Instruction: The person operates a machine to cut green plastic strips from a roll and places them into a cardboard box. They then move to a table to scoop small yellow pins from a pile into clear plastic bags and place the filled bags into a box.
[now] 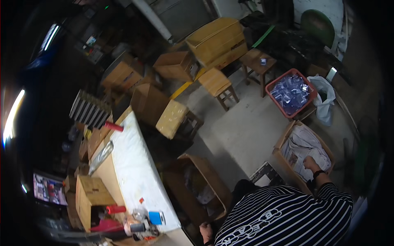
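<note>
My right hand (pixel 310 163), a dark band at its wrist, reaches over an open cardboard box (pixel 283 158) at the lower right. Its fingers look curled closed against the crumpled printed paper (pixel 305 141) inside; whether they grip a sheet or something small is hidden. At the bottom edge, my left hand (pixel 206 232) hangs low between the white-topped table and my striped shirt. Its fingers also look curled, and I cannot make out anything in them. Nearest to it stands a deep open carton (pixel 215 180) with crumpled plastic-like material inside.
A white-topped table (pixel 137 160) at left bears a blue-faced device (pixel 156 217) and red rolls (pixel 116 209). Beyond my right hand, a red basket (pixel 282 107) holds clear plastic pieces beside a white bag (pixel 324 108). Wooden stools (pixel 215 80) and cartons (pixel 217 43) stand farther off.
</note>
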